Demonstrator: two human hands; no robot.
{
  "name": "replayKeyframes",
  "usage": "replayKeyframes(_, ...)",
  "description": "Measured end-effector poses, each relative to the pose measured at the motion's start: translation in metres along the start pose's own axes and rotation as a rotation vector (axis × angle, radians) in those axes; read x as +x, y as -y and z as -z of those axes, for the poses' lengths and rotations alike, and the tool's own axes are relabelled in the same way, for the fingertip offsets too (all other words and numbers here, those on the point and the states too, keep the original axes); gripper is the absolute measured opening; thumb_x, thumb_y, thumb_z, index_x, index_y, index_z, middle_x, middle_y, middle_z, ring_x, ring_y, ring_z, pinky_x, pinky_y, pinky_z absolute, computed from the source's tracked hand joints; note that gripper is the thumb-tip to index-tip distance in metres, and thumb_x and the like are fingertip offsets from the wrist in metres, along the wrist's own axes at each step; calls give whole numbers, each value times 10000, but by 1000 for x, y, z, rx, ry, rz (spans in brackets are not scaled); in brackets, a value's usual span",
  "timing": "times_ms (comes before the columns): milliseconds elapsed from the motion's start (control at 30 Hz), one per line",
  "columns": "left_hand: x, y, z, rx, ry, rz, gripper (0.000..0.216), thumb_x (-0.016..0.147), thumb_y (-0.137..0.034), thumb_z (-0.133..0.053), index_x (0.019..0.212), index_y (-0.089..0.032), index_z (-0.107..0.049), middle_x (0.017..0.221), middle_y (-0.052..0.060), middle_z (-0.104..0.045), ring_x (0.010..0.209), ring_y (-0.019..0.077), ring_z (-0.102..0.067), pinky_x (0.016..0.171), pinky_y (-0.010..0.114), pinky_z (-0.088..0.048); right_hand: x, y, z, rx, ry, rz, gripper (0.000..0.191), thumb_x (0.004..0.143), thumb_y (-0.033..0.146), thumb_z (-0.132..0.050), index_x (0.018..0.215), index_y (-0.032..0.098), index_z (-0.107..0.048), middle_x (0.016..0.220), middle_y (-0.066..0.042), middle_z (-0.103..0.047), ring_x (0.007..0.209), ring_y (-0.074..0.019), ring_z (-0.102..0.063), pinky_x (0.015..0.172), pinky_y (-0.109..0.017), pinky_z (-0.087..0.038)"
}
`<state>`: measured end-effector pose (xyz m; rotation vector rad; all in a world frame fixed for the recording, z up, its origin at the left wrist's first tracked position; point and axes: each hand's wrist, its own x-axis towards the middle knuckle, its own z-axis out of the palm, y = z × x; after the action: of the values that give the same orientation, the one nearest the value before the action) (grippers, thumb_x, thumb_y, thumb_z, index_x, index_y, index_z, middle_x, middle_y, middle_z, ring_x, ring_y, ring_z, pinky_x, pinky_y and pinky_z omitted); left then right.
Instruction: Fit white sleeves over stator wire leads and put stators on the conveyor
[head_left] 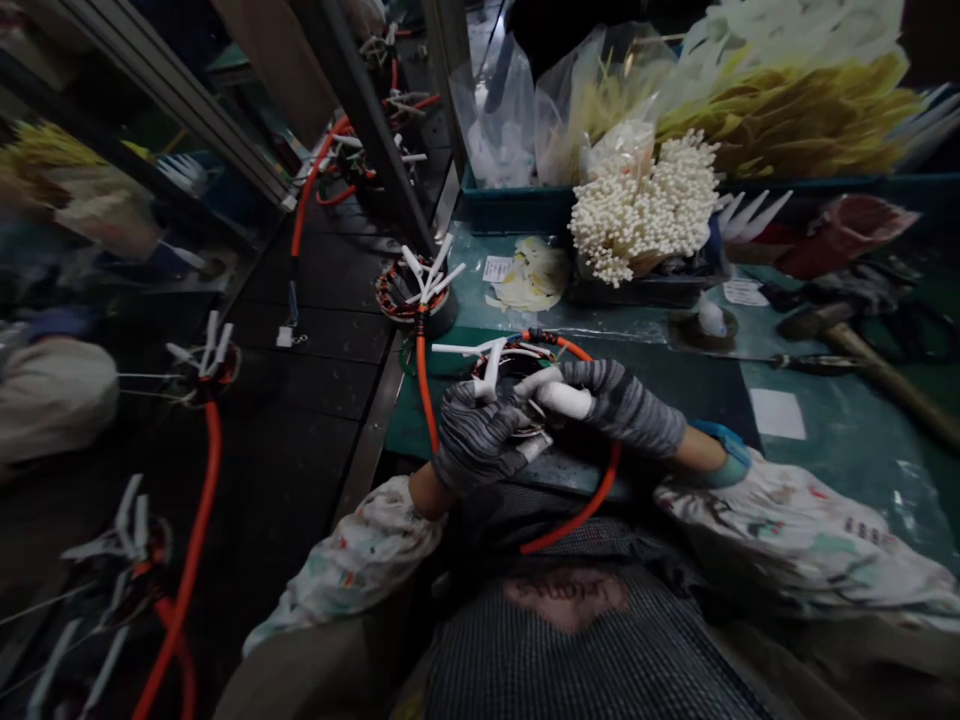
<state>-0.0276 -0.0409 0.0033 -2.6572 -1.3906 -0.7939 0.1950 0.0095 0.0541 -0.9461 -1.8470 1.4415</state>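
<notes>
Both my hands wear grey striped gloves and work close together at the near edge of the green bench. My left hand is closed around a motor stator with copper windings and white sleeves sticking out. My right hand has its fingers curled, white-taped fingertips pinching a white sleeve on that stator. An orange cable loops from the stator down past my right wrist.
A second stator with an orange lead sits behind. A bundle of white sticks and bags of yellow strips stand at the back. A hammer lies at right. More stators ride the dark conveyor at left.
</notes>
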Motion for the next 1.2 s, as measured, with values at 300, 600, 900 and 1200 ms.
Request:
replayKeyframes(300,7,-1,2,-50,-181,-74,212,888,-454,-813,933,-258,-746,788,-34,-777,842,230,-669,903,438,-496,-5,-11,5,22,-76,71,109,902,303,-755,956,231,-815,929,-42,-824,835,-224,-769,817,-390,-647)
replayKeyframes(600,5,-4,4,-61,-74,-27,210,882,-429,-817,983,-253,-762,894,9,-798,931,246,-678,938,452,-509,-21,-29,-2,-64,67,242,178,958,405,-742,1011,250,-810,968,-53,-811,842,-193,-748,817,-362,-640)
replayKeyframes(900,1,-2,1,-107,-140,18,149,847,-365,-817,935,-264,-753,888,-8,-806,905,225,-683,981,420,-503,-21,-31,-14,-335,42,620,230,1097,283,-529,1047,252,-751,1064,-32,-800,947,-166,-728,902,-322,-622)
replayKeyframes(1200,-16,-16,-3,-95,-259,36,271,857,-273,-846,1089,-289,-708,1168,12,-784,1135,247,-684,1015,423,-554,9,-27,-9,-284,-605,358,168,1063,336,-517,1104,281,-670,1038,-45,-744,986,-217,-711,964,-404,-611)
